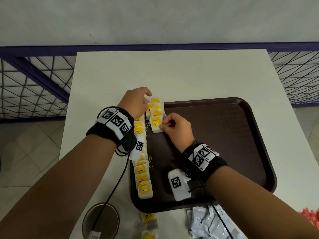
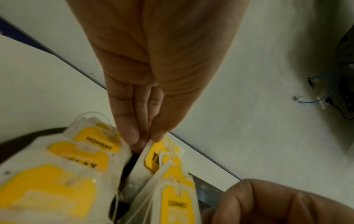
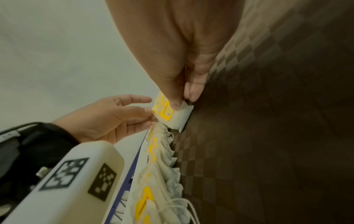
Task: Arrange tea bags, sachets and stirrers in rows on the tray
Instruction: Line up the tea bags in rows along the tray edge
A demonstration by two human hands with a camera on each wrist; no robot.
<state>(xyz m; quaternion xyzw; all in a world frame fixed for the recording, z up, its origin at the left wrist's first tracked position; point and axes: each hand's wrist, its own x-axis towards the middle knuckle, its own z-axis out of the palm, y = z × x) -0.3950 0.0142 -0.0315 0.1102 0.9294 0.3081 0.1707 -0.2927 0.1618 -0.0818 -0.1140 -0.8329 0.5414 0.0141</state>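
A brown tray (image 1: 224, 135) lies on the white table (image 1: 172, 75). Along its left edge runs a row of white tea bags with yellow tags (image 1: 143, 180), overlapping. At the row's far end my left hand (image 1: 146, 99) pinches the top edge of a tea bag (image 2: 145, 153) between thumb and straight fingers (image 2: 126, 133). My right hand (image 1: 163, 125) pinches the corner of a tea bag tagged CONNECT (image 1: 156, 123), held tilted against the far bags over the tray (image 3: 268, 136). In the right wrist view thumb and finger (image 3: 191, 92) grip that bag (image 3: 182, 116).
A paper cup (image 1: 101, 221) stands at the near left. More tea bags (image 1: 148, 219) lie just before the tray, silvery sachets (image 1: 207, 223) to their right, and red sachets (image 1: 309, 216) at the right edge. A blue wire railing (image 1: 34, 80) flanks the table.
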